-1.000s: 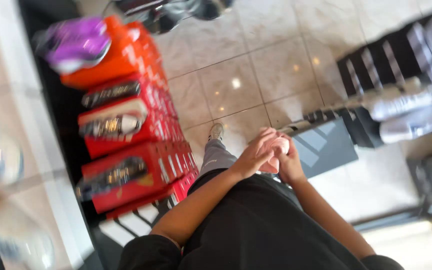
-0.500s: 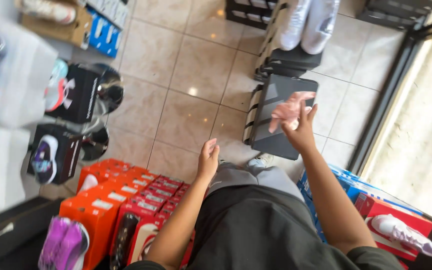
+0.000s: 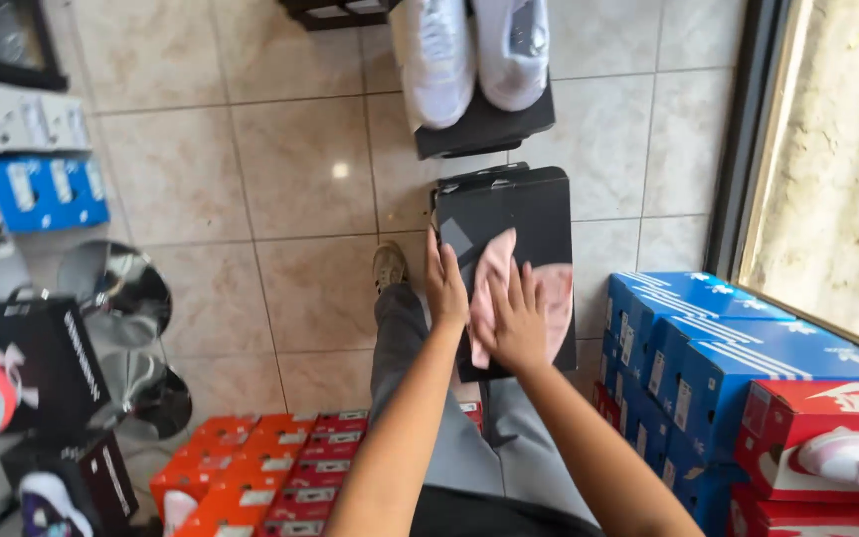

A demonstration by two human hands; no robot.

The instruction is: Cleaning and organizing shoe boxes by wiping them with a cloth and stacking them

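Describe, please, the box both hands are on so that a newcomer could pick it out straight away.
Start at the white shoes displayed on a dark stand at the top of the tiled floor. Just below them lies a flat black box, with the left hand on its edge and the right hand pressing a pink cloth onto it. Neighbouring boxes are blue or red.

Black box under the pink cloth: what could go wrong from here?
1. The black box seems propped on the person's knee, steadied only by the left hand at its edge; pressure from the right hand on the pink cloth could tip it to the tiled floor.
2. Falling, it might hit the white shoes displayed just beyond.
3. The blue boxes stand close beside the right arm; an elbow swing may knock them.
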